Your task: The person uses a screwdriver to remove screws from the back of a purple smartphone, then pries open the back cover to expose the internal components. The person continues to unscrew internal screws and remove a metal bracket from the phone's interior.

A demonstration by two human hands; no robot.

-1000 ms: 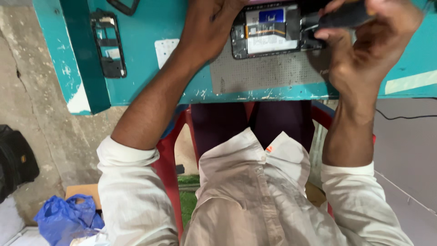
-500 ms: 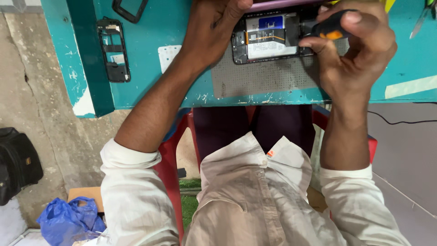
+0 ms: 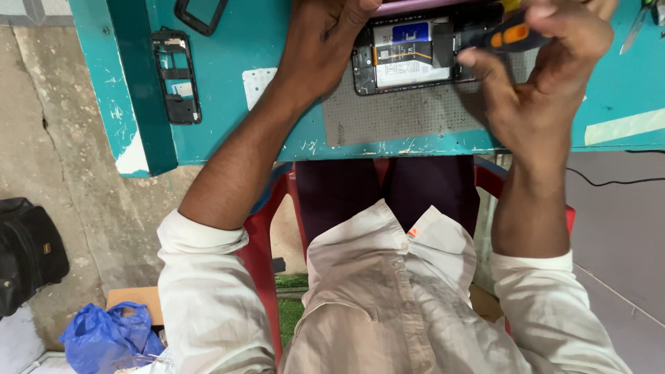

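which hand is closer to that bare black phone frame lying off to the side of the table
Left. The left hand holds the opened phone, nearer the phone frame; the right hand grips a screwdriver beyond it.

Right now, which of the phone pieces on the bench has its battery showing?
The opened phone between both hands, on the grey mat. The black frame at the left is an empty shell.

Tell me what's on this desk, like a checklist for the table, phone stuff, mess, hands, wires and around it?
Surface: teal table, paint chipped at its edge, grey mat.
Job's things: opened phone on the mat; black-and-orange screwdriver.
Clutter: phone frame, black bezel, white sticker sheet.
Hands: left hand steadies the phone; right hand holds the screwdriver.
Cables: black cable.
Surroundings: red chair, black bag, blue plastic bag.
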